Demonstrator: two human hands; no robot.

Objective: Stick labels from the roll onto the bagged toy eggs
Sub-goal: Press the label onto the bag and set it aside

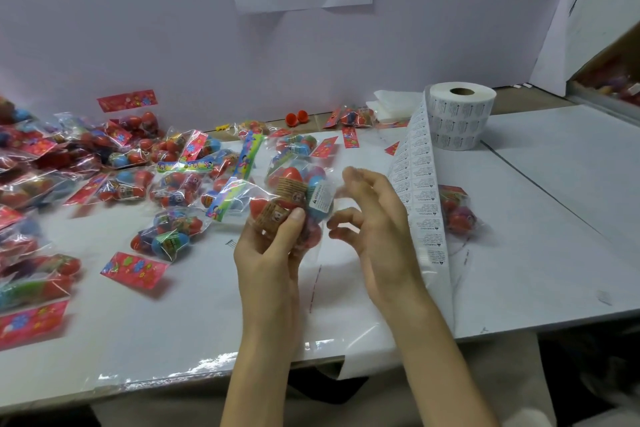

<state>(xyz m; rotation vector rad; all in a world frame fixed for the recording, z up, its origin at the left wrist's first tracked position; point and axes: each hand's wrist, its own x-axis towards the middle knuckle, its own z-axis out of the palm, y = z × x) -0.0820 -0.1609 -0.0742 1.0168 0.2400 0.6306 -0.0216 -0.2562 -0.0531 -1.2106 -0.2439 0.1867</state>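
My left hand [273, 246] grips a clear bag of toy eggs [294, 198] from below, thumb on its front. A white warning label [320, 197] sits on the bag's right side. My right hand [374, 218] hovers just right of the bag, blurred, fingers loosely spread and holding nothing. The label roll [462, 114] stands at the back right, and its strip of labels [420, 191] runs down toward me behind my right hand. One bagged egg set [457, 210] lies right of the strip.
Several bagged toy eggs [121, 166] are scattered over the left half of the white table [554, 218]. Loose red header cards [133, 269] lie among them. Two orange egg halves [296, 118] sit by the back wall. A cardboard box [609, 80] stands at far right.
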